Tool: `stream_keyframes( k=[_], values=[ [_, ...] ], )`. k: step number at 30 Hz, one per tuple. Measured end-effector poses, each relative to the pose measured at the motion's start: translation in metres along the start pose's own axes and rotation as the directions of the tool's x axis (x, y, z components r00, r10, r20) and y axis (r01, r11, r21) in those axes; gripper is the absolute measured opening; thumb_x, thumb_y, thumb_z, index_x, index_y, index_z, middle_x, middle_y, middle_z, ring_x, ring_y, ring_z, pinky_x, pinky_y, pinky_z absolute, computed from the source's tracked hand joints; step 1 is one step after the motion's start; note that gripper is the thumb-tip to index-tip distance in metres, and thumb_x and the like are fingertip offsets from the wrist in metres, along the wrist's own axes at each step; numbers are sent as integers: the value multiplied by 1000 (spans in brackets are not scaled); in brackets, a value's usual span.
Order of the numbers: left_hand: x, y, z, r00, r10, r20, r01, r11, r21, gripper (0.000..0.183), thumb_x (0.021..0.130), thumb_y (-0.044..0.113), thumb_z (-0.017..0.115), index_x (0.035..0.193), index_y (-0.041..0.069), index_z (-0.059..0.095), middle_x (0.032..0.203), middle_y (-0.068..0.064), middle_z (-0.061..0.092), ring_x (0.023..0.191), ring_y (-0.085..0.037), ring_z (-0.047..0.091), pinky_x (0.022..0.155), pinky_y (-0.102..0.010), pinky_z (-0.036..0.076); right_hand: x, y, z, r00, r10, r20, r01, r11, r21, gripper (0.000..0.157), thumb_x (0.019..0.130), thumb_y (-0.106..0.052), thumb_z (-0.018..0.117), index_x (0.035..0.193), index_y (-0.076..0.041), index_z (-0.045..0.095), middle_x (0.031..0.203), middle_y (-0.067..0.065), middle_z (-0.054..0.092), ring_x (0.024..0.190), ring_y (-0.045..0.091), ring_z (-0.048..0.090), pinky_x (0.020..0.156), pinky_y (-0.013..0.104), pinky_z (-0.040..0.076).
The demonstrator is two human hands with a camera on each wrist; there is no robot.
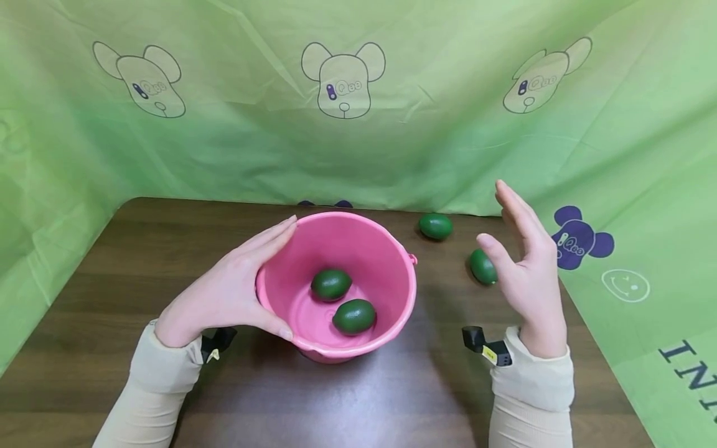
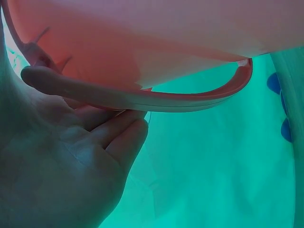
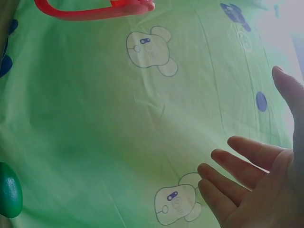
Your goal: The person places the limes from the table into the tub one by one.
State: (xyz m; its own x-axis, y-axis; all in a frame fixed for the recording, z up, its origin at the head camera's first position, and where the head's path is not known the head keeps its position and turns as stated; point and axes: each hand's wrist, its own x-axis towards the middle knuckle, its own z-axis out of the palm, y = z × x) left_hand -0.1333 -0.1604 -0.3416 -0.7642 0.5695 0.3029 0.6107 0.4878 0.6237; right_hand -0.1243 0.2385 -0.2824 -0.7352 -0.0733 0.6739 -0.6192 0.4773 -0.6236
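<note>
My left hand (image 1: 238,283) grips the pink bucket (image 1: 394,249) at its left side, thumb along the front of the rim and fingers round the back. In the left wrist view, fingers pass beneath the bucket's curved handle (image 2: 166,101). Inside the bucket lie two green limes, one lime (image 1: 331,284) behind the other lime (image 1: 355,317). My right hand (image 1: 529,274) is raised at the right, fingers extended and thumb apart, holding nothing. Just left of it in the head view, a lime (image 1: 483,267) sits on the table, partly overlapped by the thumb side.
Another lime (image 1: 435,226) lies at the back of the brown wooden table (image 1: 168,261), right of the bucket. A green printed cloth (image 1: 246,149) hangs behind the table and along both sides. Each wrist carries a small black camera, such as the right wrist camera (image 1: 487,347).
</note>
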Motion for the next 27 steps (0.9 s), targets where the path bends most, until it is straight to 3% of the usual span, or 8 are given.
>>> stream_keyframes(
  k=[12, 21, 27],
  values=[
    [1, -1, -1, 1000, 22, 2, -22, 1000, 17, 138, 54, 59, 97, 163, 14, 25, 168, 8, 14, 152, -19, 19, 109, -53, 39, -1, 4, -4, 1000, 21, -19, -21, 999, -34, 57, 96, -4, 68, 149, -1, 50, 152, 18, 48, 140, 26, 44, 114, 32, 33],
    [3, 1, 1, 1000, 28, -2, -28, 999, 29, 138, 54, 64, 94, 163, 14, 25, 168, 9, 14, 152, -18, 18, 111, -52, 37, -1, 5, -6, 998, 49, -26, -51, 997, -57, 59, 94, 0, 68, 149, -2, 50, 153, 17, 47, 142, 22, 42, 114, 30, 32],
    [0, 1, 0, 1000, 13, 0, -13, 1000, 12, 137, 56, 59, 97, 163, 15, 24, 168, 11, 14, 151, -17, 18, 109, -51, 39, -1, 4, -5, 997, 73, -20, -75, 993, -92, 58, 95, -1, 69, 150, -6, 51, 153, 10, 48, 142, 20, 41, 114, 28, 32]
  ],
)
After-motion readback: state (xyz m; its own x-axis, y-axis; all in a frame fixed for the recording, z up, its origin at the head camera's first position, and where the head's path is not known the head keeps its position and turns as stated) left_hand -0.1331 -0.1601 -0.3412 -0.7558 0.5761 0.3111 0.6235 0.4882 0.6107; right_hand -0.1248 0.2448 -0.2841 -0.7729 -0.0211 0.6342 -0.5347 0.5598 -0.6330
